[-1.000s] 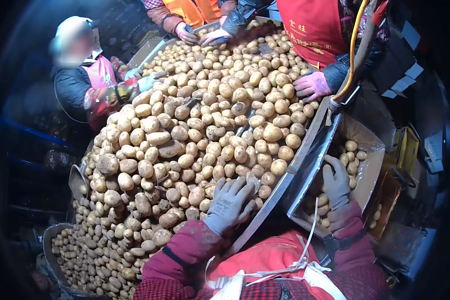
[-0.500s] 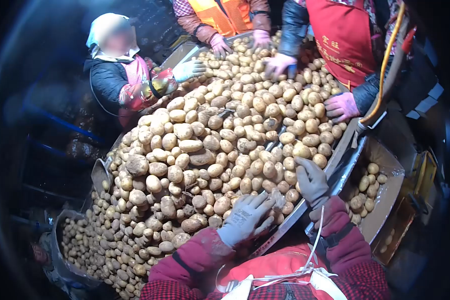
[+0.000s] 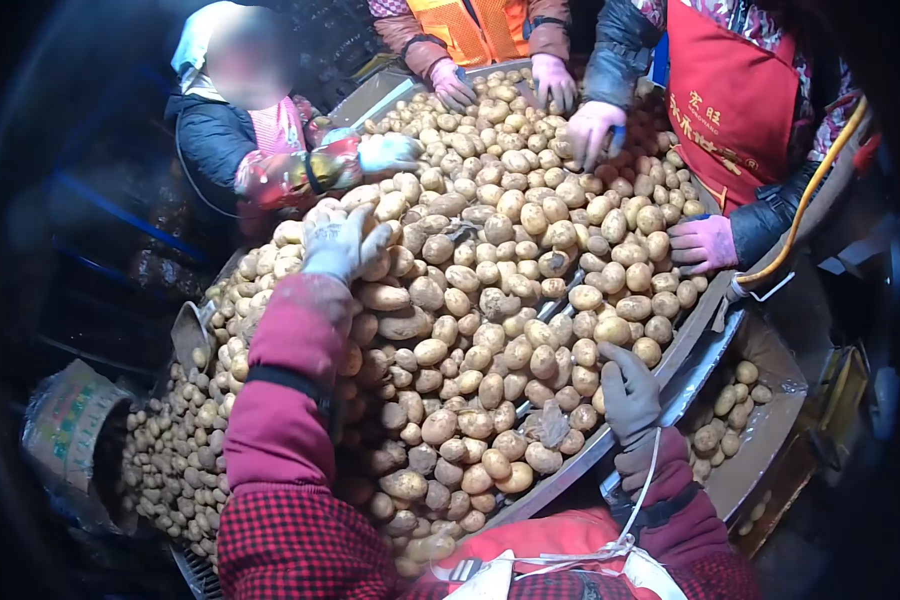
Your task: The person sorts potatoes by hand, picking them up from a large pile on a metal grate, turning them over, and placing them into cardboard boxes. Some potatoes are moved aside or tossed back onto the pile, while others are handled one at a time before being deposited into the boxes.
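Observation:
A large heap of potatoes point(image 3: 460, 330) fills the sorting table in front of me. My left hand point(image 3: 340, 245), in a grey glove, reaches across to the far left of the heap. Its fingers are spread over the potatoes there, and the palm side is hidden. Near the table's right edge my right hand point(image 3: 630, 392), also gloved, hovers beside potatoes with thumb and fingers apart and nothing visible in it. A crumpled greyish scrap point(image 3: 552, 424) lies among the potatoes left of my right hand.
A metal rim point(image 3: 560, 478) borders the table on my side. Right of it stands a carton point(image 3: 770, 395) holding potatoes. At the lower left is a sack point(image 3: 70, 430) beside smaller potatoes. Co-workers' gloved hands point(image 3: 390, 152) work along the far side. A yellow hose point(image 3: 815, 190) hangs at right.
My left hand has moved from the near edge forward and left, across the heap. My right hand stays near the rim. The view has shifted slightly, and the greyish scrap now lies uncovered.

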`<state>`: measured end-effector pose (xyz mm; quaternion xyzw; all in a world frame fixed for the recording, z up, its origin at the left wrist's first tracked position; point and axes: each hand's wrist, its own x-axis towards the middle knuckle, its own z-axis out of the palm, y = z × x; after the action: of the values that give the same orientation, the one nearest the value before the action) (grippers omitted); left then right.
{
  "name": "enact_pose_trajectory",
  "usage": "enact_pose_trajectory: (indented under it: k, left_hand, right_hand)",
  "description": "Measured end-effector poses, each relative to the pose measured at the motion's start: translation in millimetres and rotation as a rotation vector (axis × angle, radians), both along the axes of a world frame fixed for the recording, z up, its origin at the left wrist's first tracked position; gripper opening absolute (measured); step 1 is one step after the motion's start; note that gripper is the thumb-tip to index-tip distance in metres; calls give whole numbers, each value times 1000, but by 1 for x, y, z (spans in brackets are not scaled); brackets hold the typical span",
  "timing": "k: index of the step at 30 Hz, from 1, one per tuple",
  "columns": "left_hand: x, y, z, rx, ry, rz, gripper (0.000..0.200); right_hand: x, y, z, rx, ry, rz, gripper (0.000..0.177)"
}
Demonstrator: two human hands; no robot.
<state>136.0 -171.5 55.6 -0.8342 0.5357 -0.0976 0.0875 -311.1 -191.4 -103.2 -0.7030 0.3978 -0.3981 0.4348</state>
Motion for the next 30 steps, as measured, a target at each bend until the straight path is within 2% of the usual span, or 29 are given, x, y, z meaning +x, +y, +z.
enact_pose_trajectory:
  k: [3, 8, 10, 12, 13, 14, 15, 16, 17, 18, 21, 23, 24, 26, 29, 30]
  left_hand:
    - [33, -21, -19, -1, 88, 67, 65]
    - [-6, -16, -2, 27, 128, 121, 65]
    - [-26, -17, 3, 114, 303, 46, 65]
    - [-53, -14, -37, -23, 612, 82, 69]
    - [-91, -11, -42, 4, 447, 24, 74]
    - [-131, -16, -37, 122, 434, 90, 81]
    - [-157, -1, -59, 51, 286, -57, 85]
    - [-177, 1, -75, 39, 293, -87, 84]
    - [-196, 5, -88, 9, 210, -117, 74]
    - [-202, 12, -124, -195, -85, -230, 59]
    - [-209, 27, -122, -213, -20, -240, 49]
    - [-218, 43, -104, -51, 264, -240, 48]
    - [-231, 52, -102, 30, 276, -215, 49]
    - [-253, 78, -111, -122, 203, -300, 49]
    - [-250, 102, -89, -100, 385, -373, 49]
    - [-242, 111, -77, -178, 453, -430, 51]
  right_hand:
    - [-1, -1, -4, 64, -9, 15, 29]
    - [0, 0, 0, 32, -24, 18, 28]
    - [2, -1, -2, 47, -46, -18, 26]
    - [3, -1, -2, 35, -68, -13, 26]
    - [1, -2, -7, 19, -61, -10, 26]
    - [0, -2, -9, 6, -52, -12, 26]
    - [0, -2, -10, 19, -61, -7, 26]
    - [0, -2, -9, 25, -63, -5, 26]
    - [0, -2, -8, 31, -57, 1, 26]
    - [-1, -2, -7, 33, -50, 12, 27]
    - [-3, -3, -7, 47, -45, 27, 27]
    - [-1, -4, -8, 36, -47, 26, 27]
    - [-1, -4, -11, 20, -50, 30, 27]
    - [-2, -5, -12, 23, -61, 43, 28]
    - [-4, -6, -12, 26, -62, 64, 28]
    - [-5, -6, -12, 44, -52, 84, 29]
